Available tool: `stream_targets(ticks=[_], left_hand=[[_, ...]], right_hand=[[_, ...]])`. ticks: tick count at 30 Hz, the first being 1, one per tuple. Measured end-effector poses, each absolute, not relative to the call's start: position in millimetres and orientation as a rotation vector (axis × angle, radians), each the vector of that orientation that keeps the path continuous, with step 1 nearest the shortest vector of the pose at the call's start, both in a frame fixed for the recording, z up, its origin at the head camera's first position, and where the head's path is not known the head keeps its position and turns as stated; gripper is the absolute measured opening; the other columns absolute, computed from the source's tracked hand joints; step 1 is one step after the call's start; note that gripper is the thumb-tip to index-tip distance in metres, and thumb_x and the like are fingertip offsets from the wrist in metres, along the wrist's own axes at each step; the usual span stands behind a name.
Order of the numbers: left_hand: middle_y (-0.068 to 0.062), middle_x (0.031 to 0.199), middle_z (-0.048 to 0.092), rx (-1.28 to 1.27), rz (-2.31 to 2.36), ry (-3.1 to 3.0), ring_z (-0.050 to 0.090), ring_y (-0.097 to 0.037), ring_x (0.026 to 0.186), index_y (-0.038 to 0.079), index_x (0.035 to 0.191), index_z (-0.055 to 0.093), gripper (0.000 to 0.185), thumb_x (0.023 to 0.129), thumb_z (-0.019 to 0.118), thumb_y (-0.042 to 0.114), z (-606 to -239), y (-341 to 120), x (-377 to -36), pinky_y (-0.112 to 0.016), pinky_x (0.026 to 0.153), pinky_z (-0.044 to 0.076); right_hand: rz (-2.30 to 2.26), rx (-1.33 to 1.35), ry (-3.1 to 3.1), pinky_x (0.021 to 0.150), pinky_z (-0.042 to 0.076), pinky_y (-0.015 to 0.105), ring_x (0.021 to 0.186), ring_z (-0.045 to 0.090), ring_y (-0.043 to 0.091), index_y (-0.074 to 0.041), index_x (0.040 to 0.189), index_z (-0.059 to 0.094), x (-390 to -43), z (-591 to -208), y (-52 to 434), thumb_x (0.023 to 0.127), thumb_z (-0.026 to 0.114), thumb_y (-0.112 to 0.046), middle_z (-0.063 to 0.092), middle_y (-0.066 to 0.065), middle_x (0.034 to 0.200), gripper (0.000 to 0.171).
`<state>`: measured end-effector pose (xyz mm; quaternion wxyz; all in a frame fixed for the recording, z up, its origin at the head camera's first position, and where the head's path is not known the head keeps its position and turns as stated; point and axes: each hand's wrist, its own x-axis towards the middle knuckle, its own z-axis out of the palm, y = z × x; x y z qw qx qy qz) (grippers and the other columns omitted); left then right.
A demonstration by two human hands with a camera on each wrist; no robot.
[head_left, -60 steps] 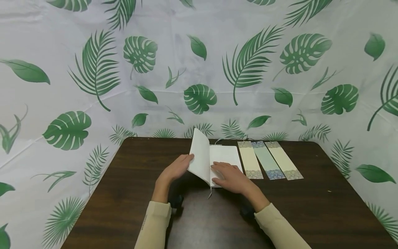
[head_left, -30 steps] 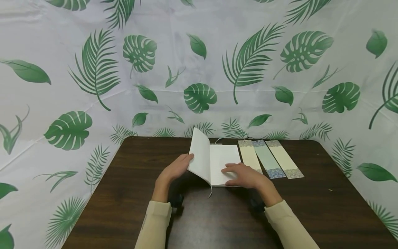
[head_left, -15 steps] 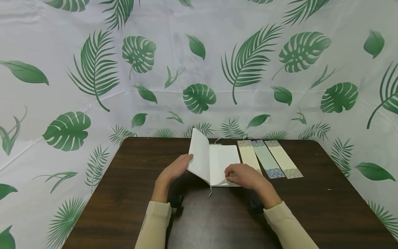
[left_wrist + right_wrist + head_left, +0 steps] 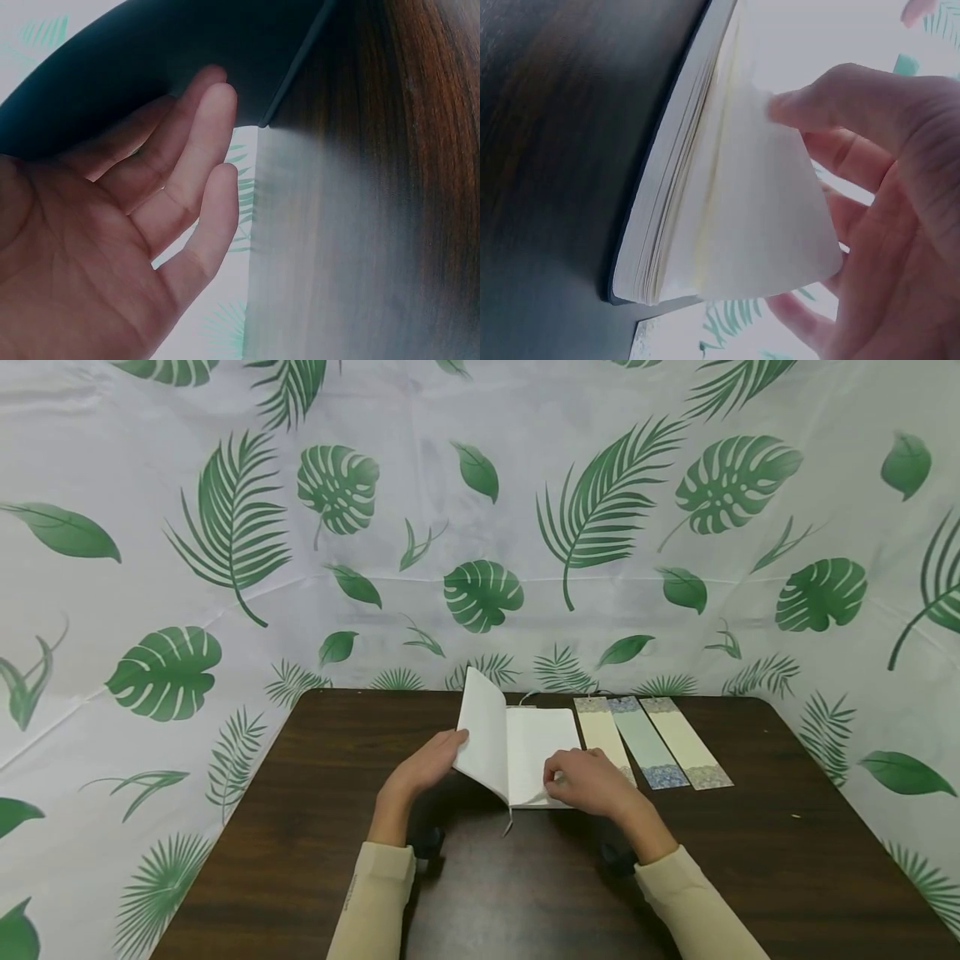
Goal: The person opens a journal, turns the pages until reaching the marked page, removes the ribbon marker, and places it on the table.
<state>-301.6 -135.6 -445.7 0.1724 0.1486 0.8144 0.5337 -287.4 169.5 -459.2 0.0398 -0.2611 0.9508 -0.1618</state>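
An open notebook [image 4: 536,731] with white pages and a dark cover lies on the table, its left side raised at a slant. My left hand [image 4: 423,768] holds up that left side at its outer edge, the thumb on the page side. In the left wrist view, the left fingers [image 4: 217,112] rest behind the dark cover [image 4: 150,60]; the thumb is hidden there. My right hand [image 4: 592,783] pinches a page [image 4: 769,217] near the lower right corner. That page bends up off the stack, thumb on one face, other fingers behind it.
Three bookmarks with patterned ends lie right of the notebook: a cream one [image 4: 597,722], a pale green one [image 4: 645,739] and another cream one [image 4: 684,739]. A ribbon [image 4: 509,823] hangs from the spine. A leaf-print cloth [image 4: 405,527] stands behind the dark wooden table [image 4: 315,877].
My right hand has slid right across the page to its outer edge, and its fingers have curled to pinch the page, lifting it. The left hand stays on the raised side.
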Motion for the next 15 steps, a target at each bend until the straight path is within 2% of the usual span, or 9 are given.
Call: stream_targets(ticks=[5, 10, 13, 15], left_hand=[[-0.012, 0.109, 0.067, 0.428, 1.519, 2.302, 0.06, -0.018, 0.096, -0.002, 0.128, 0.063, 0.055, 0.117, 0.029, 0.039, -445, -135, -301, -0.052, 0.1, 0.05], [-0.011, 0.107, 0.067, 0.44, 1.513, 2.306, 0.06, -0.018, 0.096, -0.001, 0.125, 0.064, 0.054, 0.116, 0.029, 0.039, -446, -135, -303, -0.046, 0.097, 0.05], [-0.01, 0.107, 0.067, 0.438, 1.51, 2.311, 0.061, -0.018, 0.095, 0.0, 0.124, 0.064, 0.053, 0.116, 0.029, 0.039, -446, -135, -303, -0.045, 0.096, 0.051], [-0.01, 0.107, 0.067, 0.429, 1.506, 2.318, 0.061, -0.018, 0.096, 0.0, 0.124, 0.064, 0.053, 0.116, 0.029, 0.039, -448, -135, -303, -0.046, 0.097, 0.051]], right_hand=[[-0.449, -0.783, 2.97, 0.109, 0.037, 0.074, 0.097, 0.065, 0.018, -0.03, 0.085, 0.067, -284, -461, 166, 0.095, 0.072, -0.014, 0.066, -0.014, 0.091, 0.02], [-0.471, -0.746, 3.015, 0.112, 0.033, 0.074, 0.1, 0.065, 0.023, -0.029, 0.081, 0.063, -282, -461, 161, 0.094, 0.067, -0.013, 0.068, -0.013, 0.091, 0.021], [-0.468, -0.732, 3.05, 0.114, 0.027, 0.076, 0.108, 0.065, 0.028, -0.028, 0.081, 0.063, -281, -462, 159, 0.094, 0.066, -0.014, 0.073, -0.009, 0.097, 0.019], [-0.435, -0.723, 3.088, 0.116, 0.022, 0.078, 0.117, 0.064, 0.031, -0.027, 0.084, 0.064, -280, -463, 158, 0.094, 0.069, -0.013, 0.075, -0.004, 0.107, 0.018]])
